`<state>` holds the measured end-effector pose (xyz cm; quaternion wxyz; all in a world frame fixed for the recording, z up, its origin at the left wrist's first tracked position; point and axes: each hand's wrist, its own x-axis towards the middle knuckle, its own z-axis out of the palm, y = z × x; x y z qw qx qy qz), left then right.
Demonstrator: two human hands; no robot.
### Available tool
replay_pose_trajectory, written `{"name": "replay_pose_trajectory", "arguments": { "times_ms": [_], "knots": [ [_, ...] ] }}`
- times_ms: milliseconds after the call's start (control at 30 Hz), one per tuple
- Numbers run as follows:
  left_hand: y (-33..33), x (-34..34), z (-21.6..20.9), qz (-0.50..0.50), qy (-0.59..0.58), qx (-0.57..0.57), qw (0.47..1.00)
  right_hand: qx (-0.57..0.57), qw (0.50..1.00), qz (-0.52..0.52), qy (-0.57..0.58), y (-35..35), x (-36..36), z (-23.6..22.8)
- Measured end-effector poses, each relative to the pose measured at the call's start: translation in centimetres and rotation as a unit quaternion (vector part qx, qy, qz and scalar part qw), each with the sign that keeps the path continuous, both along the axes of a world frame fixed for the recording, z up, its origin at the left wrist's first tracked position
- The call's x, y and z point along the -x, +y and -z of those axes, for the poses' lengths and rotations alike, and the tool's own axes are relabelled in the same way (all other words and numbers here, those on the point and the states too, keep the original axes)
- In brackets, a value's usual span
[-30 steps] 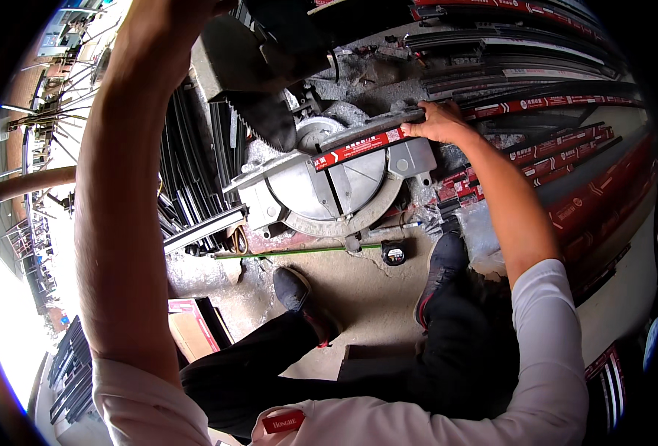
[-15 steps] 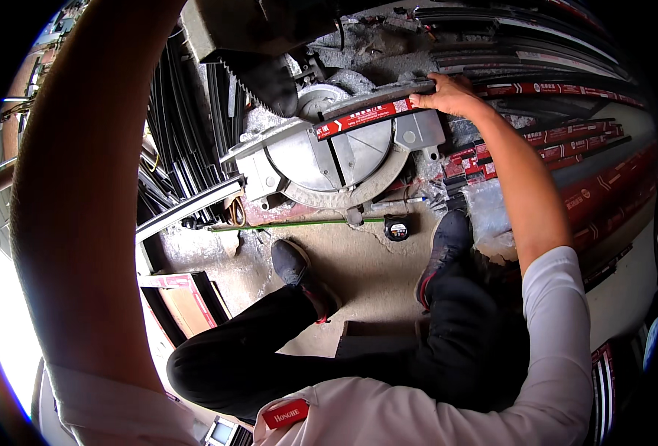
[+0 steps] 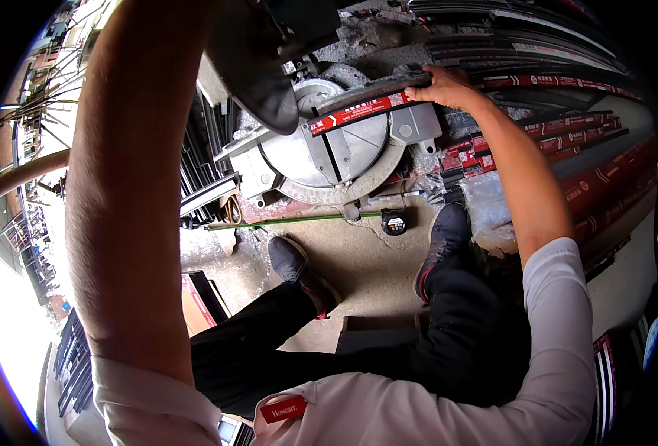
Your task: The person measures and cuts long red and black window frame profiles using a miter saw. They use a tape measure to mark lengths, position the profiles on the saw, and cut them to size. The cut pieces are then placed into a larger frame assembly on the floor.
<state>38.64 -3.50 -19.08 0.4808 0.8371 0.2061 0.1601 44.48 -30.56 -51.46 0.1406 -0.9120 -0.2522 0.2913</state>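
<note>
My right hand [image 3: 446, 88] grips a long aluminium profile [image 3: 360, 112] with red printed film, thumb on its near face and fingers over its back. The profile lies across the silver base [image 3: 320, 167] of a miter saw, against the fence, its left end near the blade. Above it hangs the round saw blade [image 3: 263, 93], smooth and blurred at the rim, apart from the profile. My left forearm [image 3: 132, 186] reaches up past the saw head; the left hand lies beyond the top edge, out of sight.
A tape measure [image 3: 395, 221] with a green tape [image 3: 292, 221] drawn out leftward lies before the saw. Dark profiles [image 3: 210, 141] stand at the left; red-filmed profiles [image 3: 544, 141] pile up at the right. My shoes [image 3: 449, 230] rest on the concrete floor. Metal shavings cover the back.
My left forearm and the saw head have swung to the right. The blade's teeth showed clearly before; now its rim is a smooth blur. My right hand keeps its hold on the profile.
</note>
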Motion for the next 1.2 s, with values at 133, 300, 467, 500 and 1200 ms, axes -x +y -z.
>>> {"name": "replay_pose_trajectory", "arguments": {
  "times_ms": [133,300,467,500,1200],
  "knots": [
    [-4.7,5.6,-0.9,-0.001,-0.015,-0.114,0.993,-0.021,1.0,-0.019,0.01,0.7,0.1,-0.4],
    [-8.9,9.7,1.4,0.011,-0.034,-0.174,0.984,0.002,0.999,-0.024,-0.031,-1.5,-0.1,0.2],
    [-11.8,11.2,3.8,-0.068,-0.163,-0.046,0.983,-0.031,0.997,-0.049,-0.053,0.2,-0.4,1.0],
    [-12.5,11.1,4.5,-0.081,-0.161,-0.067,0.981,-0.033,0.997,-0.05,-0.044,0.2,-0.5,0.9],
    [-13.7,18.1,11.1,-0.013,-0.114,-0.038,0.993,-0.03,0.998,-0.055,0.002,-0.1,-0.8,0.6]
  ]
}}
